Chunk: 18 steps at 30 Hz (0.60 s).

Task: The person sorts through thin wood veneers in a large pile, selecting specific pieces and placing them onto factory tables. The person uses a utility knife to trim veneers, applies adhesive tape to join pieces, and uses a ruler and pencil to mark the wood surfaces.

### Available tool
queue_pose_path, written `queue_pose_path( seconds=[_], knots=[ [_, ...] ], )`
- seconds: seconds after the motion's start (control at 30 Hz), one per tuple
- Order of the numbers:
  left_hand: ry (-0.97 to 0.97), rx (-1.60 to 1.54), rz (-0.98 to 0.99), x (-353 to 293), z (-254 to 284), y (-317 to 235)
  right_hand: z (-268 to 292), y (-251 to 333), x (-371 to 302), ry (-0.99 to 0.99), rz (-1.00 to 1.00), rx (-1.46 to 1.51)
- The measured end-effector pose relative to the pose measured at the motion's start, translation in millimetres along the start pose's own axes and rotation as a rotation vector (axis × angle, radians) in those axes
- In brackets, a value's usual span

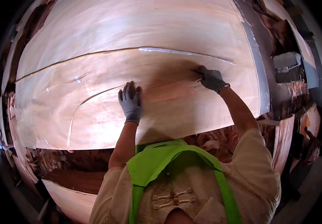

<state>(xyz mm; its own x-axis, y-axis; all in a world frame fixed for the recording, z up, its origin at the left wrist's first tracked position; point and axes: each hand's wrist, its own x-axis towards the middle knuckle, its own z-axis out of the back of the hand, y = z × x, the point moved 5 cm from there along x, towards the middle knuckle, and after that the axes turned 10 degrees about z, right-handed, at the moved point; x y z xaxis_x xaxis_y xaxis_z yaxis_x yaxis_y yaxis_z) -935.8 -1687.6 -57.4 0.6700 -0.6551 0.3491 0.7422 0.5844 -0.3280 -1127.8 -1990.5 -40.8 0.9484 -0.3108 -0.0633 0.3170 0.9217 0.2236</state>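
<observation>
A large pale wood veneer sheet [105, 123] lies spread in front of me. My left hand [131, 104], in a grey glove with dark fingertips, rests on it with the fingers a little apart. From beside those fingers a thin curved veneer strip [81, 105] runs left, then down to the near edge. Farther right, my right hand [212, 79], also gloved in grey, is closed low over the sheet. A small dark tip points left from its fingers; I cannot tell what it is. Between the hands is a darker reddish patch in shadow.
A long dark split [75, 58] crosses the sheet beyond my hands, with a pale strip [168, 50] along its right part. Small white tape pieces [78, 80] dot the left. Torn veneer scraps [220, 142] lie below the near edge. Grey blocks [286, 61] stand at right.
</observation>
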Motion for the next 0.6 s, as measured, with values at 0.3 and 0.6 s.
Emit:
queue_pose_path(
  seconds=[0.3,0.6],
  knots=[
    [-0.027,0.032,-0.031,-0.3,0.2,-5.3,-12.1,-27.1,-59.4,-0.131,-0.151,-0.101],
    [0.005,-0.007,-0.006,-10.2,-8.8,4.0,-16.7,59.1,-233.5,0.691,-0.074,0.250]
  ],
)
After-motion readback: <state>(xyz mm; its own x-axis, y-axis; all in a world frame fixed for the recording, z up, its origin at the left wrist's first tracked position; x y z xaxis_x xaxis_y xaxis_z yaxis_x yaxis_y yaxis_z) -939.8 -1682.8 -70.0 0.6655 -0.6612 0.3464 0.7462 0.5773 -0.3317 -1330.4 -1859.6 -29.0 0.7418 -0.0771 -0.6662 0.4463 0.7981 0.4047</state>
